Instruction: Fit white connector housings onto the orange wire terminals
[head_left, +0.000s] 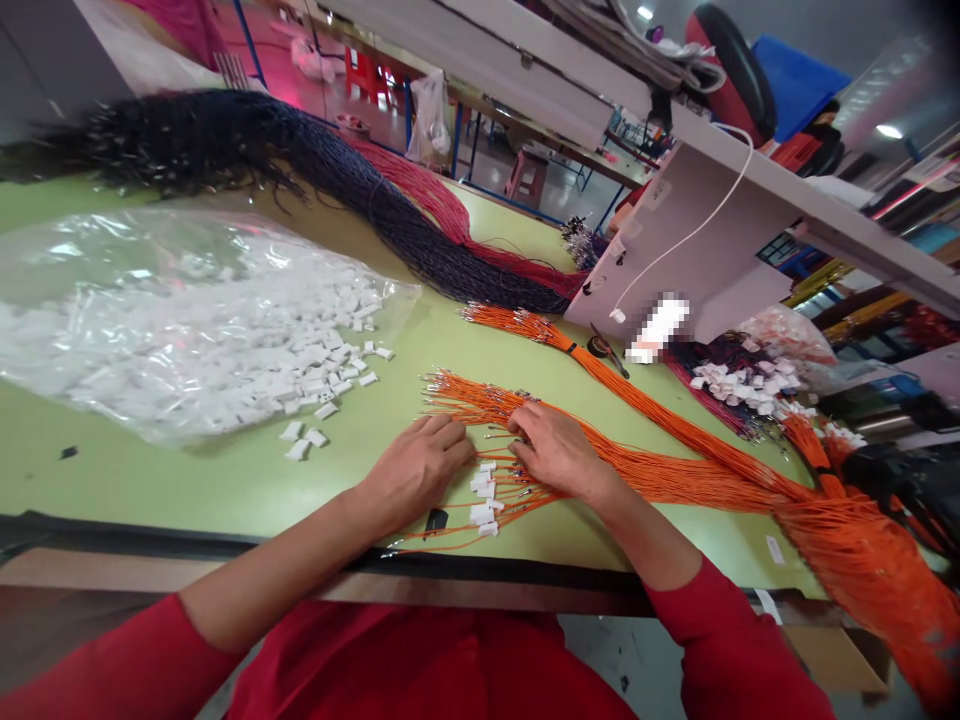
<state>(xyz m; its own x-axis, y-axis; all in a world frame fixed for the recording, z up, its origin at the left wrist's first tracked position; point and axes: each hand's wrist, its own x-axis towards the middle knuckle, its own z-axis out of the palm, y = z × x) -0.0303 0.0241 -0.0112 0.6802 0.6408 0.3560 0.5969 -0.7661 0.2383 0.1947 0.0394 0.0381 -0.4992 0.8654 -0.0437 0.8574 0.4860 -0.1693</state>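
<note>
My left hand [426,458] rests low over the green tabletop with its fingers curled together; what lies in its fingertips is hidden. Facing it, my right hand [556,450] has thumb and forefinger closed at an orange wire, among loose wires with metal terminals. A spread bundle of orange wires [660,478] runs from under the right hand off to the right. Between the hands and a little nearer to me sit several white plastic connectors [484,512] on wire ends. A small black piece [436,522] lies beside my left wrist.
At left, a clear plastic bag [161,330] spills white connectors onto the table. Dark blue wires [360,190] and red wires [442,205] stretch across the back. A second orange bundle [622,385], scissors [609,350] and a grey partition [675,235] stand beyond the right hand.
</note>
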